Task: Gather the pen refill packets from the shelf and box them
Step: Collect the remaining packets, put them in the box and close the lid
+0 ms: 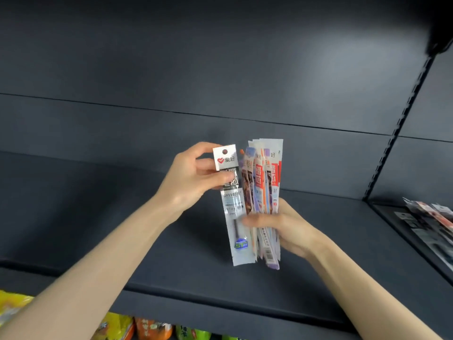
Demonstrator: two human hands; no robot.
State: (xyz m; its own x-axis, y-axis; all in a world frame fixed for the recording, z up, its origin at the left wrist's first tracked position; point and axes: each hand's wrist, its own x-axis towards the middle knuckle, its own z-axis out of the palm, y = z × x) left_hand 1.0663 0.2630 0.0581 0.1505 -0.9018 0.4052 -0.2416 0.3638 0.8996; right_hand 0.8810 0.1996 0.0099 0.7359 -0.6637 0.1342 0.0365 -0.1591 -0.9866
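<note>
My left hand (193, 177) pinches the top part of a clear and white pen refill packet (232, 207), held upright above the dark shelf (122, 217). Right beside it, my right hand (282, 227) grips the lower half of an upright bundle of several refill packets (264, 182) with red, orange and purple print. The single packet's lower edge touches the fingers of my right hand and lies against the bundle's left side. No box is in view.
More refill packets (429, 219) lie on the neighbouring shelf section at the right, past a slotted upright post (402, 119). Colourful snack bags (137, 327) fill the shelf below, along the bottom edge. The dark back panel (220, 57) rises behind.
</note>
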